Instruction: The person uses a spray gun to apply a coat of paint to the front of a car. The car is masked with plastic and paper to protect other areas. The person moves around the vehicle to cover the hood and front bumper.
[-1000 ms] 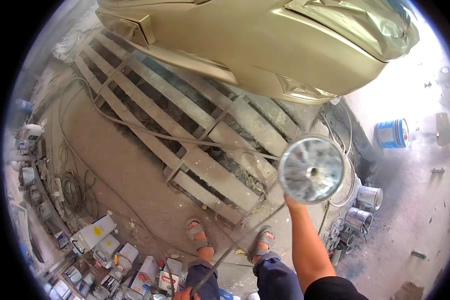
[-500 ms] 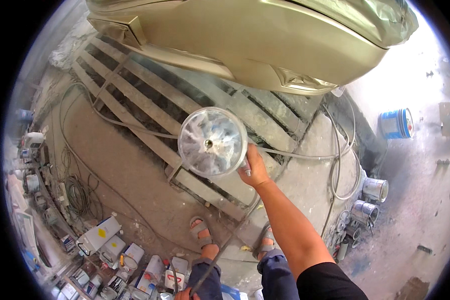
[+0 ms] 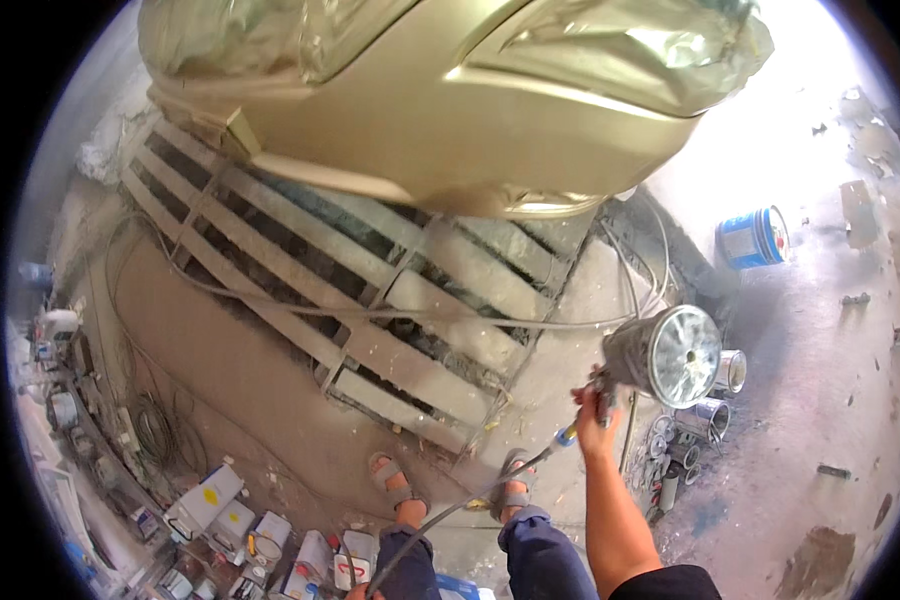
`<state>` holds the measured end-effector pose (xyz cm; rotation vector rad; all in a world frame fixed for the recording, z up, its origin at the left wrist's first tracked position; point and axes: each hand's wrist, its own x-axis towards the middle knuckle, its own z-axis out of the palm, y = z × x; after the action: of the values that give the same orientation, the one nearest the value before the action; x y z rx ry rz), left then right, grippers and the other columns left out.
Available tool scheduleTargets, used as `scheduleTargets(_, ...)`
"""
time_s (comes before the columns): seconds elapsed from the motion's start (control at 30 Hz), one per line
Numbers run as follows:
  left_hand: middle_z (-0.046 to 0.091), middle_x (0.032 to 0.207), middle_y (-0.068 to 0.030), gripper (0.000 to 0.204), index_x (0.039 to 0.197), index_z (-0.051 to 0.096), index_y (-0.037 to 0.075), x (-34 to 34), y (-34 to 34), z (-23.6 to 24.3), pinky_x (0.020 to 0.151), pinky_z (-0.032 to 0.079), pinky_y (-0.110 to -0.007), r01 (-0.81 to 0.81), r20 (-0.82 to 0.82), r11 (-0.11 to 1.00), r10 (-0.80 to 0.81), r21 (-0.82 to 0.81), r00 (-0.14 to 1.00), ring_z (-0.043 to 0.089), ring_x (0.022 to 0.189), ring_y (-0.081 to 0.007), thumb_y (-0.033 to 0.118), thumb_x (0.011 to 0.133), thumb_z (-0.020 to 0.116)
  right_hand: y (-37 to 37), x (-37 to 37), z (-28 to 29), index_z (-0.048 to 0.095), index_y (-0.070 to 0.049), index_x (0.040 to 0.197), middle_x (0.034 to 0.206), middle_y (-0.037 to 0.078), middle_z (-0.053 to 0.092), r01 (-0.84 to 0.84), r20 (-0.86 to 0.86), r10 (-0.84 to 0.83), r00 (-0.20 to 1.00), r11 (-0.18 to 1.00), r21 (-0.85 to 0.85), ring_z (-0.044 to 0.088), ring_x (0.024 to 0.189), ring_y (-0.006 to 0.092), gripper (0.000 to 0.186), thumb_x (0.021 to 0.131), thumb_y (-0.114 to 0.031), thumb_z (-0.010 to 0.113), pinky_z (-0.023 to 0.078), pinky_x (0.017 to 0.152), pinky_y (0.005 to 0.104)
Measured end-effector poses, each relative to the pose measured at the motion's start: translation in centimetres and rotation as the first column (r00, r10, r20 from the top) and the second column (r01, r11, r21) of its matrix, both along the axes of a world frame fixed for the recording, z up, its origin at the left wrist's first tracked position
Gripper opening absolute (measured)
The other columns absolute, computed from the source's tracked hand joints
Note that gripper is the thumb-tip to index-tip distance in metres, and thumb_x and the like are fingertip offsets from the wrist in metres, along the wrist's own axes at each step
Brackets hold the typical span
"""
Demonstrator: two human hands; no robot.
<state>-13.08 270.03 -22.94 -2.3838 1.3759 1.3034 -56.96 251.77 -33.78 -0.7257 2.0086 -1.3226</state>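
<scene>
Right hand (image 3: 595,412): wrapped around the spray gun (image 3: 604,394), forearm extended toward the gold bumper's (image 3: 450,145) right end.
Gun cup (image 3: 685,357): swung from before the bumper's middle to before its right end, tilted; work now stands off that corner, well apart.
Left hand (image 3: 362,592): closed around the hose (image 3: 510,473), partly cut off, far before the bumper.

Over on the right I see a blue bucket (image 3: 753,238) on the floor (image 3: 800,330), with metal cans (image 3: 703,418) clustered nearer. A slatted grating (image 3: 425,377) spans the middle; at left lies a coiled cable (image 3: 153,428), and white containers (image 3: 208,497) crowd the near left.
</scene>
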Motion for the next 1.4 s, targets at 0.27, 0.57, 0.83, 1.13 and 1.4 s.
scheduleTargets(0.27,0.061,0.082,-0.0258,0.03,0.1,0.06,-0.001,3.6,3.0,2.2,0.066,0.045,-0.045,0.041,0.208,0.99,-0.069,0.139,0.976,0.059,0.077,-0.0406,0.022,0.082,0.051,-3.7,2.0,7.0,0.053,-0.005,0.117,0.077,0.003,0.06,-0.198,0.545,0.21,0.812,0.977,-0.081,0.048,0.061,0.0068,0.036,0.085,-0.021,0.056,0.034,0.052,0.0188)
scheduleTargets(0.57,0.06,0.084,-0.0284,0.029,0.1,0.056,-0.003,-11.2,-1.2,1.1,0.07,0.045,-0.045,0.123,0.287,0.992,-0.112,-0.021,0.951,0.057,0.081,-0.0436,0.021,0.084,0.048,-7.5,-13.4,-6.2,0.055,-0.01,0.095,0.078,-0.001,0.055,-0.042,0.698,0.178,0.694,0.977,-0.207,0.05,0.064,0.0102,0.018,0.083,-0.02,0.064,0.037,0.054,0.0224)
scheduleTargets(0.83,0.059,0.089,-0.0257,0.031,0.102,0.054,-0.005,-18.1,1.2,0.2,0.073,0.045,-0.041,0.108,0.364,0.992,-0.077,-0.067,0.928,0.057,0.082,-0.0391,0.022,0.085,0.053,-9.6,-21.9,-7.7,0.051,-0.011,0.108,0.091,0.003,0.058,0.451,0.81,-0.119,0.575,0.871,-0.193,0.05,0.057,0.0096,0.024,0.09,-0.026,0.053,0.038,0.045,0.0224)
scheduleTargets(1.13,0.06,0.093,-0.0246,0.034,0.107,0.053,-0.006,-15.9,0.1,1.6,0.076,0.044,-0.041,0.041,0.32,0.998,-0.023,-0.048,0.947,0.058,0.087,-0.0382,0.022,0.087,0.051,-8.8,-10.0,-8.5,0.05,-0.012,0.096,0.072,0.0,0.05,0.088,0.78,0.048,0.624,0.987,-0.131,0.048,0.058,0.0104,0.02,0.088,-0.029,0.056,0.038,0.049,0.0242)
scheduleTargets(1.4,0.059,0.093,-0.027,0.035,0.105,0.053,-0.006,-13.5,-0.3,0.9,0.076,0.044,-0.043,0.139,0.313,0.99,-0.13,-0.006,0.941,0.056,0.086,-0.0423,0.024,0.088,0.049,-7.5,-2.3,-4.1,0.057,-0.006,0.08,0.069,0.0,0.055,-0.198,0.735,0.345,0.584,0.938,-0.283,0.053,0.065,0.0099,0.01,0.085,-0.015,0.058,0.044,0.058,0.0266)
